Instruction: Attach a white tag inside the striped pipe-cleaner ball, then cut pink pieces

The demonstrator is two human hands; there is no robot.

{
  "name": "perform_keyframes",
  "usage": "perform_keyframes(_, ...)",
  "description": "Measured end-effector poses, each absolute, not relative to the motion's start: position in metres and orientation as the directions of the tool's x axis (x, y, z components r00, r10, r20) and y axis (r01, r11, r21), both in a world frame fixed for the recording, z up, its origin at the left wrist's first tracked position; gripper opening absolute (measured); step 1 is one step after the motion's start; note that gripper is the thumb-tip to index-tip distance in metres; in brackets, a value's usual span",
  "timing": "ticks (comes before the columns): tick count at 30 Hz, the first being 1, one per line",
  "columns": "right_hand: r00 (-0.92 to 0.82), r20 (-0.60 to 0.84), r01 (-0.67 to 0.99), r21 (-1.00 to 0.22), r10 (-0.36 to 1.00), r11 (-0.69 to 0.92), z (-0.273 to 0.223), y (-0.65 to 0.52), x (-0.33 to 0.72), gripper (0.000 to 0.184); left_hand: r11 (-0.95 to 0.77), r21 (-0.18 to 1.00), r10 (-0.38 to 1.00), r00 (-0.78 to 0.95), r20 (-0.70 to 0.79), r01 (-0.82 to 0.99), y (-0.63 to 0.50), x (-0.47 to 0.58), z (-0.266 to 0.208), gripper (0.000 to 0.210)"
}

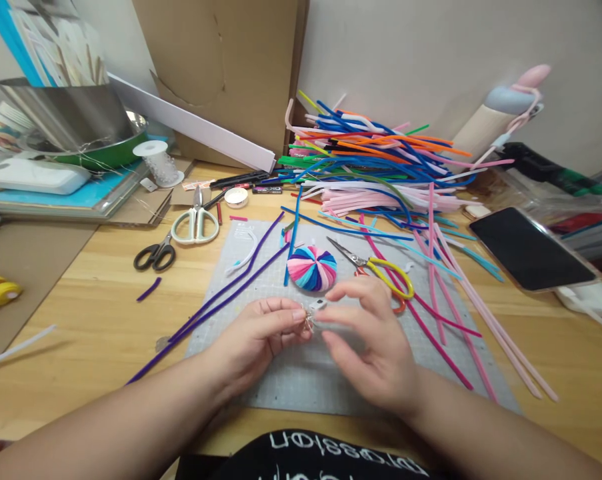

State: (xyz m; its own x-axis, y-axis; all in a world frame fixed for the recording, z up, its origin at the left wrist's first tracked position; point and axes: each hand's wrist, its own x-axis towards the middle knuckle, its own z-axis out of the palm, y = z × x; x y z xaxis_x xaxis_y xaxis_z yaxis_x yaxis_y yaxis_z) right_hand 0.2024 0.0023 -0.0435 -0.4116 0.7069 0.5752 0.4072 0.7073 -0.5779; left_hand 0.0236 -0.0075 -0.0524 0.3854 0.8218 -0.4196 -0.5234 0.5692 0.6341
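Observation:
My left hand [268, 327] pinches a small bundle of thin, shiny wire [309, 319] between thumb and fingers, above the grey cutting mat [275, 390]. My right hand [371, 340] is close beside it, fingers spread and curved around the bundle's right side. A small white piece with a dark square [320, 304] shows by the right fingertips; whether it joins the wire I cannot tell. Just beyond lies a round pink, blue, purple and white striped ball of pipe cleaners [313, 269]. Yellow-handled scissors [388, 273] lie past my right hand, partly covered by it.
Purple pipe cleaners [225, 287] lie left, pink ones [485, 307] right. A large colourful pile of pipe cleaners [375, 153] fills the back. White-handled scissors [195, 223], black-handled scissors [155, 255] and a spool [158, 163] stand left. A phone [533, 247] lies right.

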Motion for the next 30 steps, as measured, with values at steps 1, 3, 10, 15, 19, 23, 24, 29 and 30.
perform_keyframes(1,-0.378,0.524,0.369,-0.670,0.763,0.644,-0.045,0.004,0.202,0.024,0.571,0.637,0.821,0.387,-0.421,-0.518,-0.007,0.023,-0.052,0.007)
perform_keyframes(3,-0.371,0.359,0.262,-0.844,0.857,0.467,-0.049,0.007,0.202,0.028,0.568,0.641,0.822,0.392,-0.413,-0.517,-0.008,0.022,-0.052,0.007)
perform_keyframes(10,-0.459,-0.008,-0.029,-0.999,0.889,-0.025,-0.057,0.013,0.197,0.013,0.529,0.657,0.847,0.380,-0.372,-0.537,-0.008,0.021,-0.048,0.006)
perform_keyframes(15,-0.403,0.105,0.008,-0.993,0.909,0.119,-0.055,0.008,0.195,0.008,0.520,0.674,0.853,0.359,-0.379,-0.525,-0.008,0.022,-0.048,0.008)
perform_keyframes(19,-0.389,0.233,0.104,-0.950,0.891,0.294,-0.056,0.006,0.196,0.015,0.528,0.684,0.847,0.368,-0.384,-0.503,-0.008,0.023,-0.050,0.008)
perform_keyframes(23,-0.454,0.345,0.189,-0.864,0.822,0.467,-0.054,0.008,0.200,0.021,0.559,0.663,0.827,0.396,-0.400,-0.497,-0.008,0.023,-0.049,0.009)
perform_keyframes(24,-0.466,0.366,0.191,-0.847,0.805,0.496,-0.053,0.009,0.201,0.020,0.566,0.656,0.822,0.405,-0.400,-0.499,-0.008,0.023,-0.048,0.009)
perform_keyframes(29,-0.518,0.387,0.207,-0.809,0.763,0.551,-0.051,0.011,0.202,0.011,0.588,0.638,0.805,0.434,-0.405,-0.498,-0.008,0.023,-0.047,0.009)
perform_keyframes(30,-0.527,0.380,0.212,-0.808,0.760,0.550,-0.051,0.012,0.202,0.010,0.590,0.638,0.804,0.436,-0.405,-0.495,-0.008,0.023,-0.047,0.009)
